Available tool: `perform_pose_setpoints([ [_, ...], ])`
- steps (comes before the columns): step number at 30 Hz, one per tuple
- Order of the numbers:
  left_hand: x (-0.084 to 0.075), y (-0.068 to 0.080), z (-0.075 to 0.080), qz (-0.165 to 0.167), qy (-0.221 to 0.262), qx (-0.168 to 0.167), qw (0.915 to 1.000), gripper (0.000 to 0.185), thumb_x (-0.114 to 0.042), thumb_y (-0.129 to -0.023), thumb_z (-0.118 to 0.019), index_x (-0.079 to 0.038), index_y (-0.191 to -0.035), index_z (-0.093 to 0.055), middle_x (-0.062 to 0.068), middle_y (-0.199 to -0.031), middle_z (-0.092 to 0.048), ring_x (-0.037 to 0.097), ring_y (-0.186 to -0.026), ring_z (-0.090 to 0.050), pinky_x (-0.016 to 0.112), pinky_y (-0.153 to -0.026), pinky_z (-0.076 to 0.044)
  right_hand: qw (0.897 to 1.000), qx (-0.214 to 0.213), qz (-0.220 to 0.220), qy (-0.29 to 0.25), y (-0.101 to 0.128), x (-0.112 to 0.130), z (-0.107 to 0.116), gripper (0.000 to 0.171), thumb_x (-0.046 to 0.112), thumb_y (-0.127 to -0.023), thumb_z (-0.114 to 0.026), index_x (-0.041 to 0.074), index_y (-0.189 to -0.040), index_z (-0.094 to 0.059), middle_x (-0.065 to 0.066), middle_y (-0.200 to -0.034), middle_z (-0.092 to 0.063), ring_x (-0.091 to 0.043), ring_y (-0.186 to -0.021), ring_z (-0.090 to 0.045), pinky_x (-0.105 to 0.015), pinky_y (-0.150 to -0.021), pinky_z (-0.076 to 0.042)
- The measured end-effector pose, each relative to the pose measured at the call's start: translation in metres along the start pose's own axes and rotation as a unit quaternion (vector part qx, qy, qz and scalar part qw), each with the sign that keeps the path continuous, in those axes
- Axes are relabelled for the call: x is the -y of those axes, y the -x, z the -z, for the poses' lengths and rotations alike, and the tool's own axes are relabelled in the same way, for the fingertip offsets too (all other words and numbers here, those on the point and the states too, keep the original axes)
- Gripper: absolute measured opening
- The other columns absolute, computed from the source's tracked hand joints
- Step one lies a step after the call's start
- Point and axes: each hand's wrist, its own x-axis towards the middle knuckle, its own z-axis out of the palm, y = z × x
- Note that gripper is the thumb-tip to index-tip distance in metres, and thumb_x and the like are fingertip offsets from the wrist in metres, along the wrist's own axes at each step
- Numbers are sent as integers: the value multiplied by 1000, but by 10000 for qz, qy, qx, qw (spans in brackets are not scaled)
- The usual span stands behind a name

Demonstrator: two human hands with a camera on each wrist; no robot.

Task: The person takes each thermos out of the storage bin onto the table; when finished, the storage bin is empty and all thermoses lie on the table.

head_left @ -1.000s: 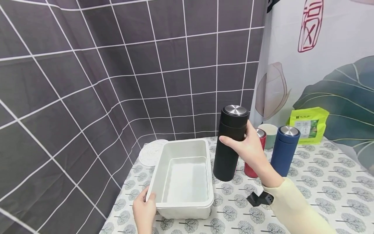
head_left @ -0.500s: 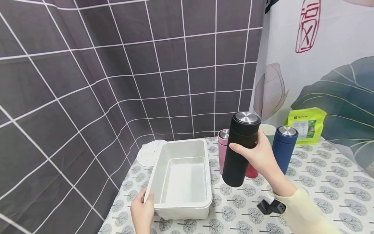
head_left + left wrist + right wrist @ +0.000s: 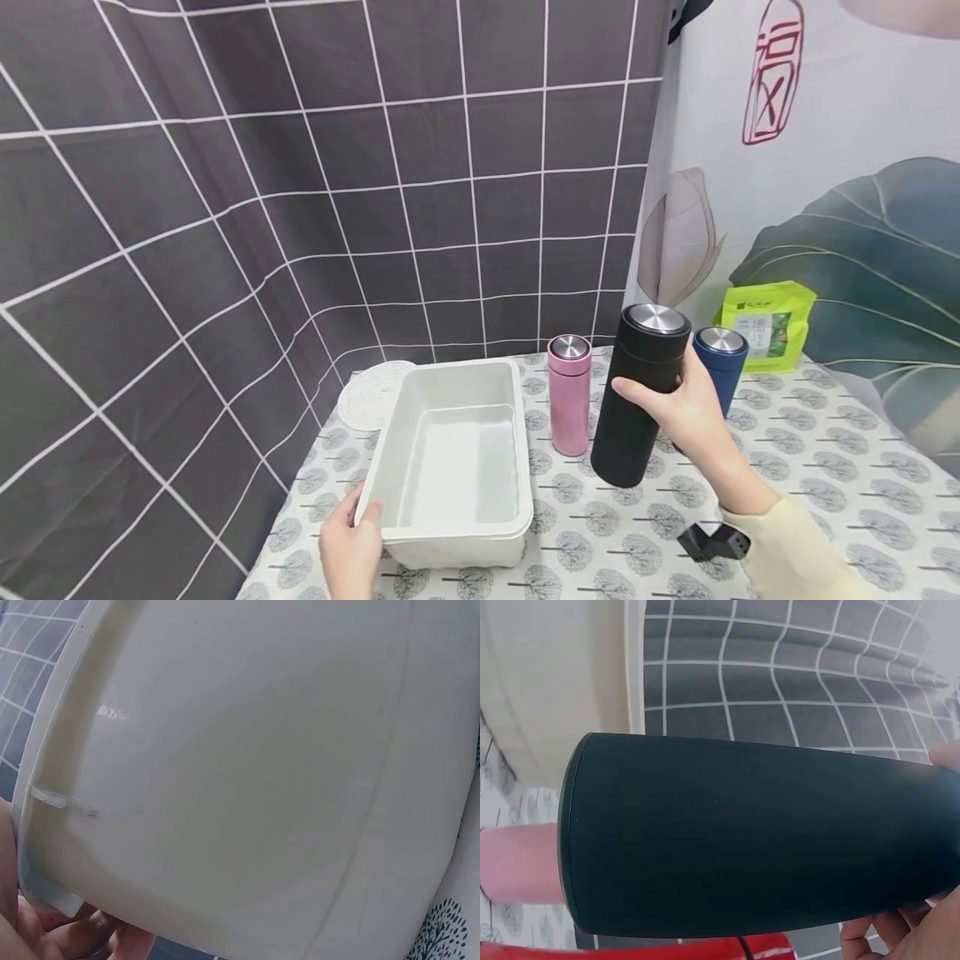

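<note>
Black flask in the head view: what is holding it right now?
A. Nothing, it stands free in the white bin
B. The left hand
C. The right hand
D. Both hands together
C: the right hand grips the black flask near its upper part, while the left hand holds the white bin at its near corner.

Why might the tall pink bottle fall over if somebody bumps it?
The pink bottle is tall and narrow, standing upright on a small base, so it probably tips easily. Being round, it would likely roll afterwards. Its smooth side may be slippery.
</note>
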Motion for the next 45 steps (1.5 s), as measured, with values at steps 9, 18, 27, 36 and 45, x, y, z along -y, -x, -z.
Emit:
perform_pose_setpoints([
  [9, -3, 1, 3, 23, -63, 72, 10000, 42, -10, -93, -53, 4, -133, -56, 30, -130, -58, 49, -120, -55, 57, -96, -50, 9996, -194, 184, -79, 3, -18, 6, 61, 19, -82, -79, 11, -132, -46, 13, -107, -58, 2, -91, -60, -17, -75, -52],
  [18, -5, 2, 3, -16, 19, 93, 10000, 42, -9, -94, -50, 5, -133, -55, 30, -131, -57, 48, -120, -56, 55, -95, -51, 9996, -255, -54, 143, 5, -34, 21, 66, 21, -84, -78, 12, -138, -41, 17, -110, -54, 4, -94, -55, -23, -77, -50],
  [27, -6, 2, 2, 20, 55, 212, 9998, 42, -9, -95, -49, 6, -134, -53, 31, -132, -55, 49, -121, -54, 55, -95, -51, 9989, -325, -262, 233, 8, -51, 36, 65, 20, -85, -77, 17, -138, -41, 22, -109, -50, 5, -97, -52, -19, -76, -47],
  [36, -6, 2, 3, 25, -3, 187, 9998, 42, -9, -95, -50, 5, -134, -54, 30, -131, -57, 48, -120, -56, 54, -96, -51, 9980, -239, -577, 85, 11, -70, 46, 64, 20, -87, -74, 27, -140, -38, 25, -112, -46, 7, -102, -46, -20, -79, -43],
  [45, -5, 1, 2, -22, 24, 249, 9997, 42, -8, -95, -49, 7, -134, -53, 33, -131, -56, 50, -119, -56, 55, -93, -53, 9948, -330, -953, 144, 11, -89, 55, 72, 25, -88, -73, 25, -147, -32, 25, -113, -42, 9, -104, -39, -52, -102, -43],
])
